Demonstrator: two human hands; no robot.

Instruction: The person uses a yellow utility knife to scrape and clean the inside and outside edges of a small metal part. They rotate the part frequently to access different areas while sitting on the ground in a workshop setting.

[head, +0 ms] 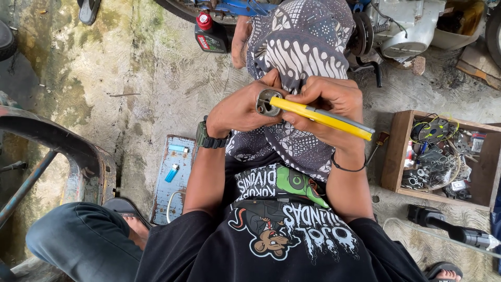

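Left hand: the left hand (241,107) wraps around a small round metal part (266,102), with the fingers curled and pinching it by the rim. A dark watch sits on the wrist.
Right hand: the right hand (329,102) grips a yellow cutter knife (318,116), fingers pressed together around the handle like holding a pen.
Knife: its front end touches the metal part, right at the round hole. The back end sticks out past the right wrist.
Metal part: it is up in front of the person's body, over the patterned cloth (300,47) on the lap.
Floor: rough grey concrete (141,68), stained in places.
Bottle: a black oil bottle (210,34) with a red cap stands near the top, well apart from the hands.
Box: a wooden box (392,151) full of small bits and wires sits near the right arm.
Board: a blue board (169,193) lies beside the left arm, with a blue lighter (171,172) on it.
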